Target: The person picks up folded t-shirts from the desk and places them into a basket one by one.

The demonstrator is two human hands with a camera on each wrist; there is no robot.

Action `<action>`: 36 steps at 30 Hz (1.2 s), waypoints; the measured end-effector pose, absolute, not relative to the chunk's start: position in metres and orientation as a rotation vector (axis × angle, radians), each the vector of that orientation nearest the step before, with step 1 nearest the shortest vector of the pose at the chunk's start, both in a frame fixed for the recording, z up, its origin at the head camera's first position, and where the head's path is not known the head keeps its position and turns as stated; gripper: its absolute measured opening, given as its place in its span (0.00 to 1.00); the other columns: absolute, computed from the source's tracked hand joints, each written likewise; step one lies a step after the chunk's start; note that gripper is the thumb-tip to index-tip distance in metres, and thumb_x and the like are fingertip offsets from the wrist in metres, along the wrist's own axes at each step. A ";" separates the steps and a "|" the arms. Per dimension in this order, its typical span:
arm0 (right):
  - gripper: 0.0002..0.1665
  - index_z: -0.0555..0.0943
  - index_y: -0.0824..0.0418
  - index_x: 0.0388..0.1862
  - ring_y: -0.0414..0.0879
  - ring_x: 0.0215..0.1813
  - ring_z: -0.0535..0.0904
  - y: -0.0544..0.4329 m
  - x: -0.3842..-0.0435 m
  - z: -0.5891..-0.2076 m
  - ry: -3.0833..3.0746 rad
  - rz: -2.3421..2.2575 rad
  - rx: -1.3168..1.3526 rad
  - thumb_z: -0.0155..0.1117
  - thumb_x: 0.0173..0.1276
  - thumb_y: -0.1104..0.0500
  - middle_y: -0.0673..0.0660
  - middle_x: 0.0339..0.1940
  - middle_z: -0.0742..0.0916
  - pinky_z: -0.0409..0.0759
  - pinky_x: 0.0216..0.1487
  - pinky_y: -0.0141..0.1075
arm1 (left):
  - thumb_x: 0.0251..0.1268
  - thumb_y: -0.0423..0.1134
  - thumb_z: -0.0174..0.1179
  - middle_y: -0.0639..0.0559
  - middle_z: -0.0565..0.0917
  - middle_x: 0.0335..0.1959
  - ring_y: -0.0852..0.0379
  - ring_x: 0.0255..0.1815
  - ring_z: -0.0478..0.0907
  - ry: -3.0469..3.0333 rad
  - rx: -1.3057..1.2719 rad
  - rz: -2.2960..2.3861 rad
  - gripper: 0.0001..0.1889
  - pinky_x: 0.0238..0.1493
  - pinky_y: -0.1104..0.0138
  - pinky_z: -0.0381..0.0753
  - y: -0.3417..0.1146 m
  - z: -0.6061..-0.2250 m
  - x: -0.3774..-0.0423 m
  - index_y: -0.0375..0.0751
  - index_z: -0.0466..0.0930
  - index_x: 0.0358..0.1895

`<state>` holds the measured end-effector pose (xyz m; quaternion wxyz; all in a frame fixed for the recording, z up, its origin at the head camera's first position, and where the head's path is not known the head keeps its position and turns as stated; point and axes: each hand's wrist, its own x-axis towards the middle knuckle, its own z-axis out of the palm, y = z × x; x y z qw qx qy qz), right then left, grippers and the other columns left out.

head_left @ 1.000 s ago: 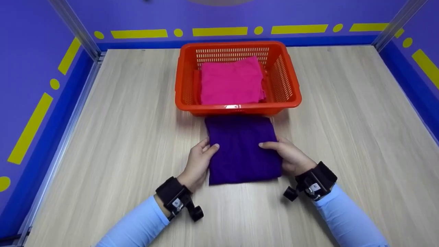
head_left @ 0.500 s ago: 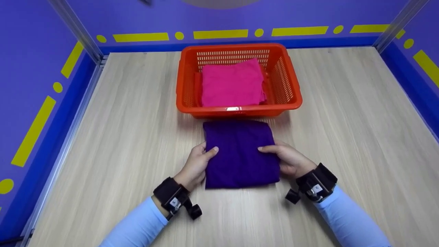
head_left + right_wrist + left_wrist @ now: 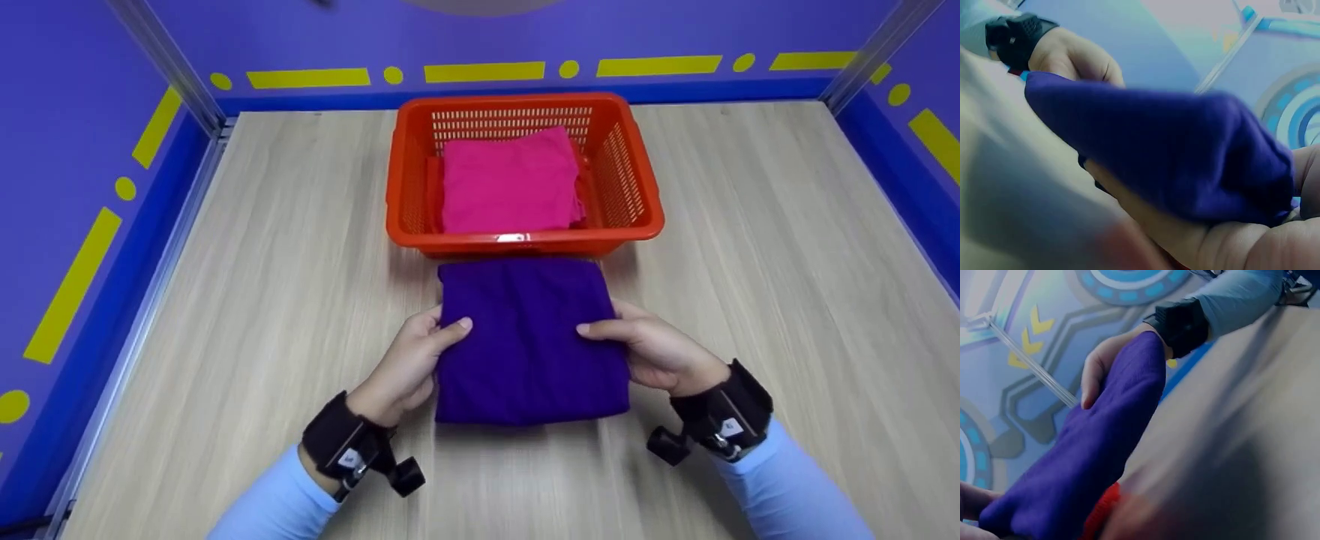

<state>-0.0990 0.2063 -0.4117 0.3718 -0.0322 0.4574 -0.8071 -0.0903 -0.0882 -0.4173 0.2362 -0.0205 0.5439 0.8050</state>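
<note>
Between my two hands is a folded purple cloth (image 3: 531, 345), held off the table in front of the basket. My left hand (image 3: 409, 364) grips its left edge, thumb on top and fingers underneath. On the opposite edge, my right hand (image 3: 664, 351) holds it the same way. Seen from the left wrist, the cloth (image 3: 1092, 444) hangs above the tabletop, with the other hand on its far end. In the right wrist view, fingers (image 3: 1145, 219) reach under the cloth (image 3: 1151, 146).
Just beyond the purple cloth stands an orange-red plastic basket (image 3: 525, 241) with slotted walls. Inside it lies a folded pink cloth (image 3: 514, 184), with something red partly showing beside it. Blue panels (image 3: 315, 45) with yellow marks border the wooden table (image 3: 300, 247).
The purple cloth has risen from the table and looks larger, its near edge closer to me. Both hands keep their grip, and the wrists have spread slightly apart. The basket stays in place.
</note>
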 end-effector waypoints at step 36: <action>0.41 0.49 0.34 0.82 0.54 0.71 0.69 0.194 -0.232 -0.333 1.227 -2.295 -0.100 0.51 0.81 0.62 0.57 0.78 0.62 0.80 0.61 0.49 | 0.78 0.37 0.55 0.45 0.83 0.51 0.54 0.46 0.81 1.630 -0.115 2.452 0.22 0.46 0.64 0.82 -0.085 -0.345 -0.243 0.38 0.72 0.71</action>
